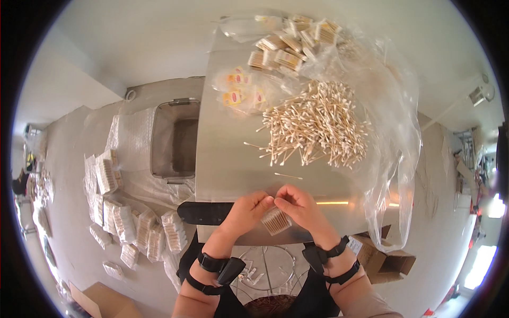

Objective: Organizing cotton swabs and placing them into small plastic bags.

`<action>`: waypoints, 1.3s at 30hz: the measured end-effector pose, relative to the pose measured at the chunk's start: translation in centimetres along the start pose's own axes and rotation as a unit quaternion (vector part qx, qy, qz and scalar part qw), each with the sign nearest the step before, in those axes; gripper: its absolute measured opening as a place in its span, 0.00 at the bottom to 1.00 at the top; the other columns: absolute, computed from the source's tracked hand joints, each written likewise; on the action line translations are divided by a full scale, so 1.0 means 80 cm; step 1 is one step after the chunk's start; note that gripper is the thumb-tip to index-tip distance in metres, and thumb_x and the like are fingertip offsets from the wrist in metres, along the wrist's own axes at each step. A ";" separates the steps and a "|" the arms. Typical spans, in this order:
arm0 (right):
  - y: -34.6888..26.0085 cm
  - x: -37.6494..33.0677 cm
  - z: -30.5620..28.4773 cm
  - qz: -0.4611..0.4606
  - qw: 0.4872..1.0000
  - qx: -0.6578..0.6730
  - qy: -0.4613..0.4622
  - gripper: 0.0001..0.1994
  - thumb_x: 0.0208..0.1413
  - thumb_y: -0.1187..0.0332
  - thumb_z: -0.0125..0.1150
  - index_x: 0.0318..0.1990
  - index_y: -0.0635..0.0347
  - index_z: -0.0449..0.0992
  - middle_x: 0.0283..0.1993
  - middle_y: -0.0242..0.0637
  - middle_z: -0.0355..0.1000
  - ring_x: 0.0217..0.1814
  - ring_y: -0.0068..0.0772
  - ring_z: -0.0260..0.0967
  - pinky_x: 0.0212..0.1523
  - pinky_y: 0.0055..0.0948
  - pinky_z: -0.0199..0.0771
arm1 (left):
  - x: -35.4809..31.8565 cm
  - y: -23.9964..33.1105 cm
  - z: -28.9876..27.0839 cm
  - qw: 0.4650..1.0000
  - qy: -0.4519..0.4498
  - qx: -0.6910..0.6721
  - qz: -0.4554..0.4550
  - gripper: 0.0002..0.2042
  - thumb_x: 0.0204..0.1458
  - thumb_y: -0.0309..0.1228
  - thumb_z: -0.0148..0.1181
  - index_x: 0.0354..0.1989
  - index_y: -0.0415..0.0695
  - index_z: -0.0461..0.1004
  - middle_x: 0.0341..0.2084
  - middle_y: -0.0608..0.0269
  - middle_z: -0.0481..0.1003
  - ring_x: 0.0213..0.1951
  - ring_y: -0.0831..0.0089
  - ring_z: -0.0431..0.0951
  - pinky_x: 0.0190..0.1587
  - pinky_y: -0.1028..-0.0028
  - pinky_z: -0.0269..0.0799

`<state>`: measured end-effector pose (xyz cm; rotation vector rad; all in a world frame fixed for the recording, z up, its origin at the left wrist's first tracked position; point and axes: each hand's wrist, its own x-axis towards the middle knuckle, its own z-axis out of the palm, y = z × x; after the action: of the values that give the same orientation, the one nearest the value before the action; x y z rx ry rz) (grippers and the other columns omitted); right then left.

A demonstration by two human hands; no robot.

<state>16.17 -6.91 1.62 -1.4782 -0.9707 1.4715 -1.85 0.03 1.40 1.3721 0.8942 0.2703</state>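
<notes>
Above the near part of a metal table [233, 159], my left hand [246, 213] and my right hand [303, 210] meet, fingertips pinched together. Between them hangs a small pack of cotton swabs [277, 222], a flat row of sticks that seems to be in a clear bag. Both hands grip it at its upper end; the fingers hide the exact hold. Just beyond my hands lies a single cotton swab [288, 176]. Farther off spreads a big heap of loose cotton swabs [318, 124] with pale sticks and white tips.
Several filled swab packs [289, 50] are piled at the table's far end, near clear bags with coloured labels [238, 95]. Plastic sheeting [392, 132] drapes over the right edge. A grey bin [175, 138] stands left, beside bundled packs [124, 222]. A cardboard box [387, 262] sits lower right.
</notes>
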 end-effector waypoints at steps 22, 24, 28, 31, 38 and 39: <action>0.005 0.005 -0.008 -0.137 0.987 -0.063 0.053 0.04 0.58 0.73 0.62 0.35 0.63 0.73 0.33 0.31 0.68 0.33 0.20 0.66 0.32 0.23 0.67 | 0.021 -0.017 0.013 0.980 0.109 -0.118 0.114 0.08 0.45 0.15 0.64 0.30 0.40 0.73 0.32 0.68 0.69 0.35 0.80 0.68 0.37 0.80 0.63; 0.006 0.006 -0.007 -0.134 0.988 -0.049 0.054 0.04 0.58 0.73 0.61 0.35 0.63 0.73 0.33 0.30 0.68 0.33 0.20 0.66 0.33 0.22 0.68 | 0.020 -0.018 0.013 0.979 0.111 -0.140 0.103 0.08 0.45 0.15 0.64 0.30 0.40 0.73 0.32 0.68 0.69 0.35 0.80 0.68 0.37 0.80 0.63; 0.003 0.005 -0.010 -0.116 0.991 -0.024 0.066 0.04 0.58 0.74 0.61 0.35 0.64 0.72 0.33 0.30 0.68 0.33 0.20 0.66 0.33 0.21 0.68 | 0.021 -0.018 0.011 0.973 0.125 -0.154 0.117 0.08 0.45 0.14 0.64 0.29 0.40 0.73 0.32 0.69 0.69 0.34 0.80 0.68 0.38 0.80 0.64; 0.003 0.005 -0.013 -0.104 0.992 -0.012 0.067 0.04 0.58 0.73 0.61 0.35 0.63 0.73 0.34 0.29 0.69 0.33 0.18 0.66 0.34 0.20 0.68 | 0.020 -0.014 0.009 0.966 0.127 -0.204 0.099 0.09 0.45 0.14 0.65 0.29 0.40 0.74 0.32 0.69 0.69 0.34 0.80 0.69 0.38 0.80 0.64; 0.012 0.009 -0.015 -0.107 0.990 0.029 0.083 0.06 0.57 0.72 0.64 0.33 0.63 0.73 0.31 0.29 0.70 0.29 0.17 0.66 0.30 0.21 0.69 | 0.019 -0.008 0.006 0.955 0.139 -0.247 0.088 0.09 0.45 0.14 0.64 0.25 0.43 0.73 0.28 0.72 0.68 0.32 0.81 0.68 0.37 0.81 0.62; 0.014 0.009 -0.014 -0.106 0.990 0.043 0.084 0.05 0.57 0.72 0.64 0.33 0.62 0.74 0.31 0.28 0.70 0.29 0.16 0.66 0.30 0.20 0.68 | 0.018 -0.009 0.006 0.954 0.142 -0.248 0.089 0.09 0.45 0.14 0.64 0.25 0.43 0.73 0.28 0.72 0.68 0.32 0.81 0.68 0.37 0.81 0.62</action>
<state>17.30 -6.72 0.31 -1.3667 -0.9203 1.2017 -0.78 0.46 0.16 0.9537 0.8615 0.7934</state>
